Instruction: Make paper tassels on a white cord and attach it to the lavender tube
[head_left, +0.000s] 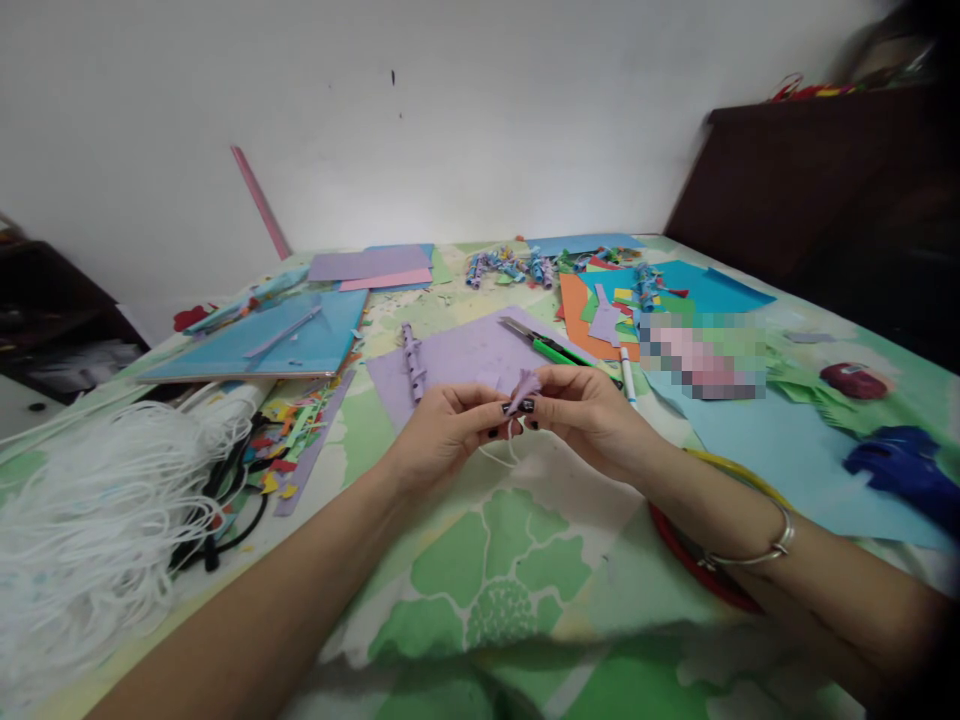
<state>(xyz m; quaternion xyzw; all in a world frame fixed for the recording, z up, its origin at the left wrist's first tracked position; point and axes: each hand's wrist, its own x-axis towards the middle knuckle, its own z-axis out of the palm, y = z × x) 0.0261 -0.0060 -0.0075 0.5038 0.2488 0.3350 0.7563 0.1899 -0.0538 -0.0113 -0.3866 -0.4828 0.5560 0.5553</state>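
Note:
Between both hands is a small fringed purple paper piece [525, 388], pinched at its base, with a thin white cord [499, 460] looping below it. My left hand [450, 430] closes its thumb and fingers on the piece from the left. From the right, my right hand [585, 415] grips it too, thumb against fingers. Just beyond lies a purple paper sheet [465, 345], bearing a rolled purple paper tube [412, 362] at its left and green-handled scissors [551, 348] at its right. A white marker [628, 376] lies beside the scissors.
A heap of white cord [112, 530] and paper scraps [289, 440] lie on the left, near a blue board [262, 335]. Decorated paper tubes [510, 268] sit at the back. On the right are coloured papers [581, 315], a yellow and red ring [667, 545] and a blue object [900, 465].

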